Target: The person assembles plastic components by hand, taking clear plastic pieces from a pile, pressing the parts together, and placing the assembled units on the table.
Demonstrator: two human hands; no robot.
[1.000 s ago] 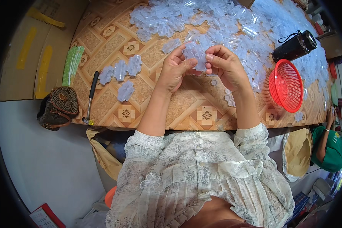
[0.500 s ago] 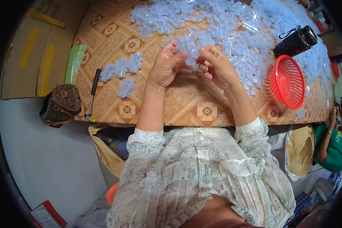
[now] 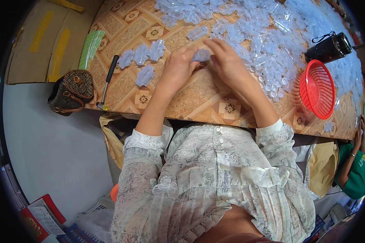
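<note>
My left hand [image 3: 179, 67] is closed on a cluster of clear plastic tube pieces [image 3: 200, 55], held low over the table. My right hand [image 3: 229, 67] is close beside the cluster, its fingers stretched out and a little blurred; whether it touches the cluster is hard to tell. Left of my hands lie several similar clusters: a row of three with one cluster [image 3: 145, 75] nearer me. Beyond and to the right spreads a large heap of clear plastic pieces [image 3: 267, 52], with short clear rings [image 3: 274, 87] at its near edge.
A red plastic basket [image 3: 318, 90] stands tilted at the right, by a black flask [image 3: 328, 47]. At the left are a hammer [image 3: 108, 81], a brown patterned bag [image 3: 73, 91], a green-striped sheet [image 3: 91, 48] and cardboard [image 3: 40, 44]. A person in green [image 3: 353, 168] is at far right.
My hands have turned over, palms now more downward, with the cluster lower between them. My right fingers have gone from pinching at the cluster to stretched out. The whole view has shifted slightly.
</note>
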